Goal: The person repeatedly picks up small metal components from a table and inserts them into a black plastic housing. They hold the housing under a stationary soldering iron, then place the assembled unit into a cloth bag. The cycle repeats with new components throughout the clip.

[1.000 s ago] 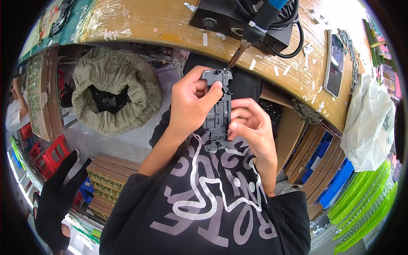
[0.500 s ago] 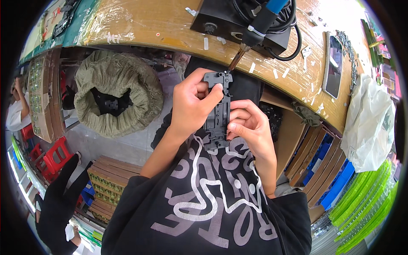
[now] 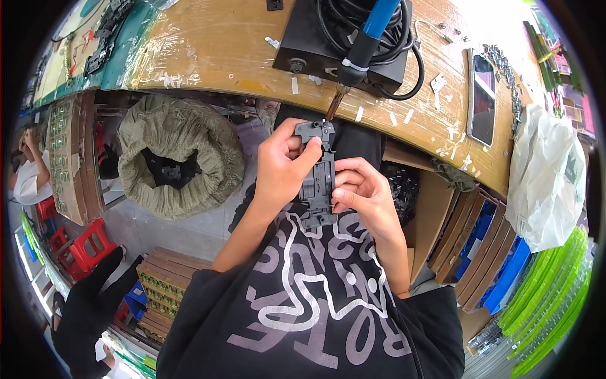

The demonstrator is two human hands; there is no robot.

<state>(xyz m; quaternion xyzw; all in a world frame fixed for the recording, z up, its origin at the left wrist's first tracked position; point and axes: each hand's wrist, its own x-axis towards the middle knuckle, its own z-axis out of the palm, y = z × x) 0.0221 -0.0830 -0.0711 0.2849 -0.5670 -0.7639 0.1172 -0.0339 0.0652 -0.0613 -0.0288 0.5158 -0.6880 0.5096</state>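
Observation:
A long black moulded plastic part (image 3: 317, 183) is held upright in front of my chest. My left hand (image 3: 282, 165) is closed on its upper left side, with the thumb pressed across the front. Lower down, my right hand (image 3: 364, 192) grips the right edge between thumb and bent fingers. A soldering-iron-like tool (image 3: 357, 57), with a blue and black handle and a metal tip pointing down, hangs over the table edge. Its tip meets or nearly meets the top of the part; contact is too small to tell.
A black box with coiled cable (image 3: 309, 54) stands on the wooden table (image 3: 208, 50), near a phone (image 3: 481, 98) and scattered white scraps. An olive fabric sack (image 3: 221, 139) holding black parts stands at left. Cardboard and blue dividers (image 3: 483, 252) and a white bag (image 3: 546, 183) are at right.
The view has shifted a little, so the table and tool sit further left. Both hands keep their hold on the black part, its top still by the tool tip.

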